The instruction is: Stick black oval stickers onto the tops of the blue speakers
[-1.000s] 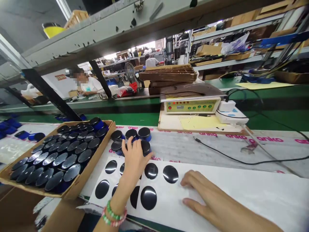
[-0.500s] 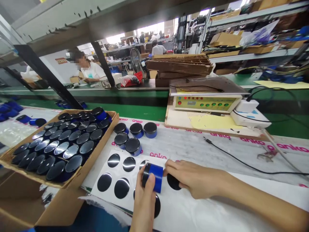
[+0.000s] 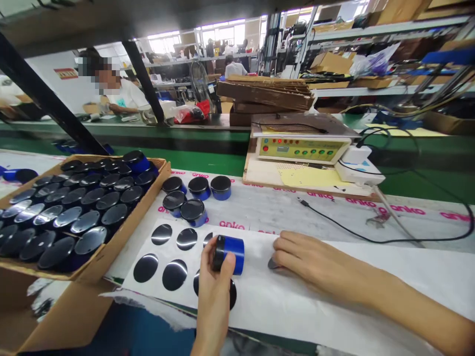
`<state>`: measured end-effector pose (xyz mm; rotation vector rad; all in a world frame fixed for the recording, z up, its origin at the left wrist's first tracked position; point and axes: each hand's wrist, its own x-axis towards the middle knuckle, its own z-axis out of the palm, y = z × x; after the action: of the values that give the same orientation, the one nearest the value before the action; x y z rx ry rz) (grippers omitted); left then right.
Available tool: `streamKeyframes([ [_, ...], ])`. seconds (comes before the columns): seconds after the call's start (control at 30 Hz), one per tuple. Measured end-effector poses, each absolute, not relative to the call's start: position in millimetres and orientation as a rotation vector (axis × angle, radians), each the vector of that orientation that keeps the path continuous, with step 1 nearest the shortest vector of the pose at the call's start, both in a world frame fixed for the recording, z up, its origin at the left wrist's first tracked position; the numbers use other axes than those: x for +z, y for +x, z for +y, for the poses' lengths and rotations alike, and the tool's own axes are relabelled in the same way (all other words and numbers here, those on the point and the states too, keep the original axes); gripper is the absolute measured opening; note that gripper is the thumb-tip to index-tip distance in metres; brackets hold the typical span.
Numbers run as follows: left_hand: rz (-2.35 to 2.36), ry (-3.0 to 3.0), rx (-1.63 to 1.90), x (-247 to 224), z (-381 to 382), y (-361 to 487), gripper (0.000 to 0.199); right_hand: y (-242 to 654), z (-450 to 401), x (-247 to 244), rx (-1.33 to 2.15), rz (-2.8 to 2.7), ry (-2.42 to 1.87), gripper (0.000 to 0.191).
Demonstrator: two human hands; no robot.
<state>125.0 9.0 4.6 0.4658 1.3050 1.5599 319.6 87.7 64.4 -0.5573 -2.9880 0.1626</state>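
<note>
My left hand (image 3: 217, 277) is closed around a short blue cylinder with a black end (image 3: 234, 254), held on its side above the white sheet. In my right hand (image 3: 297, 254) the fingers pinch a round black sticker (image 3: 272, 264), seen nearly edge-on; most of it is hidden behind the fingers. Beneath and left of my left hand lies a white backing sheet (image 3: 156, 249) with several round, glossy black stickers (image 3: 174, 275). Some of them are partly covered by the hand and cylinder.
Several black-topped blue cylinders (image 3: 193, 211) stand behind the sheet. At left, a cardboard tray (image 3: 148, 193) is packed with more. A control box (image 3: 302, 151) sits on a board at the back, with a black cable (image 3: 345, 232) to its right. A person (image 3: 124, 94) sits across the bench.
My right hand has moved away from the cylinder to the right, and the sticker in it has turned nearly edge-on. My left hand still holds the cylinder. The view has shifted.
</note>
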Motion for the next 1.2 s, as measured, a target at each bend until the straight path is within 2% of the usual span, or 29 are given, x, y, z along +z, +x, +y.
streamKeyframes([
  [0.17, 1.526, 0.846, 1.426, 16.6, 4.3, 132.9, 0.062, 375.1, 48.9, 60.6, 0.258, -2.431, -1.083, 0.006],
  [0.23, 1.562, 1.125, 1.31, 21.4, 3.2, 139.7, 0.064, 387.5, 32.9, 55.7, 0.271, -2.137, -1.288, 0.02],
  [0.3, 1.499, 1.334, 1.162, 22.4, 3.9, 146.1, 0.069, 389.9, 21.0, 48.9, 0.347, -1.907, -1.418, 0.023],
  [0.43, 1.395, 1.465, 0.925, 12.3, 7.5, 151.3, 0.082, 368.3, 12.5, 33.7, 0.714, -1.464, -1.417, 0.02],
  [0.6, 1.394, 1.452, 0.826, 2.9, 8.1, 148.6, 0.099, 323.8, 18.1, 22.6, 1.166, -1.027, -1.291, 0.028],
  [0.77, 1.375, 1.47, 0.821, 6.8, 10.5, 148.2, 0.094, 303.3, 21.1, 18.2, 1.359, -0.946, -1.252, 0.029],
  [1.07, 1.388, 1.486, 0.81, 7.6, 11.7, 149.2, 0.097, 304.9, 18.5, 10.4, 1.336, -1.052, -1.289, 0.025],
  [1.2, 1.378, 1.504, 0.818, 7.1, 11.9, 148.0, 0.092, 302.3, 20.3, 14.5, 1.18, -1.173, -1.367, 0.026],
])
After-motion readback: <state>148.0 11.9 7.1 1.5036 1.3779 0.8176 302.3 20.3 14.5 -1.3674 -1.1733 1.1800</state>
